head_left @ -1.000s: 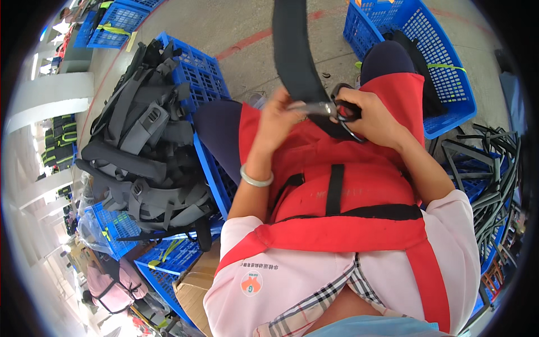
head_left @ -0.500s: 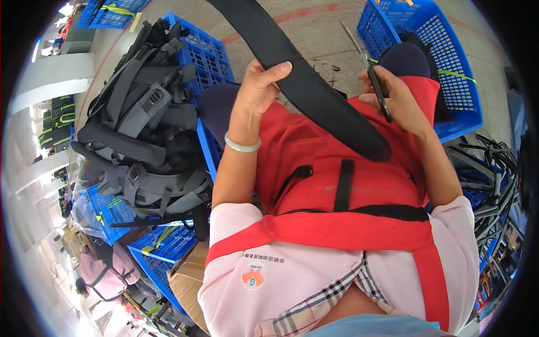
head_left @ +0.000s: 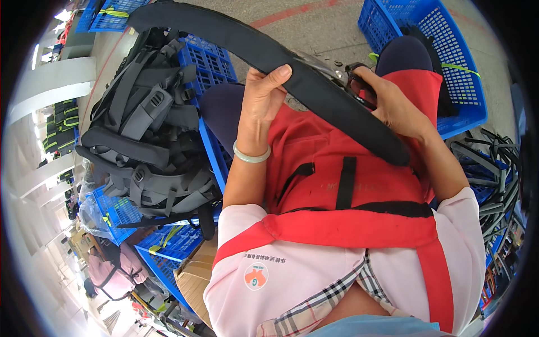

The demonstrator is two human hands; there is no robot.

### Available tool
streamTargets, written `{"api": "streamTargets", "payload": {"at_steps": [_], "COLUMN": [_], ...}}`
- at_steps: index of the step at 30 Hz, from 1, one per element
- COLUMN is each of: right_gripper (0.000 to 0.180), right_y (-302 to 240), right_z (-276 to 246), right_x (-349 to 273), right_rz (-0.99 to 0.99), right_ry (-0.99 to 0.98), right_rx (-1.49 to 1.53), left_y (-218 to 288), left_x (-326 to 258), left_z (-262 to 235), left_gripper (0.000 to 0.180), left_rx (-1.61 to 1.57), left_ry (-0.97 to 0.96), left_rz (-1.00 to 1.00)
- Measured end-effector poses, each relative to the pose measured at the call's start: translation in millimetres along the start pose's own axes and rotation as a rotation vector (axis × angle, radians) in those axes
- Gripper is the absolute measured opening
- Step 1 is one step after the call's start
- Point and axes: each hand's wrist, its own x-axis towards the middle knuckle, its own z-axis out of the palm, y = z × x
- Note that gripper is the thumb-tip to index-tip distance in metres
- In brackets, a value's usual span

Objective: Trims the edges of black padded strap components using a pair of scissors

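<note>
A long, curved black padded strap [head_left: 342,109] stretches from the upper left down toward my red apron [head_left: 309,135]. My left hand [head_left: 263,98] is closed around its middle, the thumb pressed on top. My right hand [head_left: 397,106] grips a pair of scissors [head_left: 339,74] with dark handles. Their metal blades point up and left and lie along the strap's far edge. Part of the blades is hidden by the strap, so I cannot tell whether they touch it.
Grey and black padded straps with buckles are heaped on blue crates [head_left: 209,59] at my left. A blue crate [head_left: 463,78] with dark pieces inside stands at the far right. Below it lies a bundle of thin dark strips [head_left: 485,174]. A cardboard box [head_left: 193,281] is at lower left.
The strap has turned, its far end swinging left over the heap and its near end shifting right. My right hand has brought the scissors down and left, against the strap's far edge.
</note>
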Motion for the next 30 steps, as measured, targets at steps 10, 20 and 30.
{"api": "streamTargets", "payload": {"at_steps": [10, 20, 30], "right_gripper": [0.023, 0.025, 0.053], "right_y": [-4.4, 3.2, -3.2], "right_z": [-14.7, -12.5, -9.7], "right_x": [-5.9, 4.1, -17.0], "right_rz": [0.149, 0.326, -0.030], "right_ry": [-0.148, 0.014, -0.067], "right_rx": [0.363, 0.432, -0.031], "left_y": [-7.4, -12.7, -4.5], "left_x": [-5.5, -17.3, -15.2], "left_z": [19.9, 10.2, 10.1], "left_gripper": [0.015, 0.026, 0.030], "left_rx": [0.139, 0.077, 0.140], "left_ry": [0.136, 0.084, 0.006], "left_rz": [0.054, -0.037, 0.044]}}
